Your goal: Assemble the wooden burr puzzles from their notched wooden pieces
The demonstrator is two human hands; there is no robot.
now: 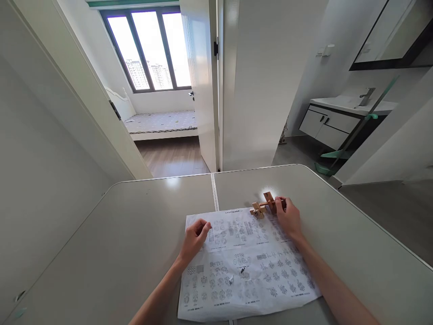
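Observation:
A small wooden interlocking puzzle [262, 205] stands on the grey folding table [135, 234] at the far right corner of a printed instruction sheet [246, 266]. My right hand [287, 216] grips one of its wooden bars from the right, fingers closed on it. My left hand [196, 234] rests on the sheet's far left corner with its fingers curled in; whether it holds anything is hidden.
The table has a seam [214, 192] down its middle. Beyond it, an open white door [203, 81] leads to a bedroom with a window. A vanity with a sink [338, 119] and a green mop [338, 155] stand at the right.

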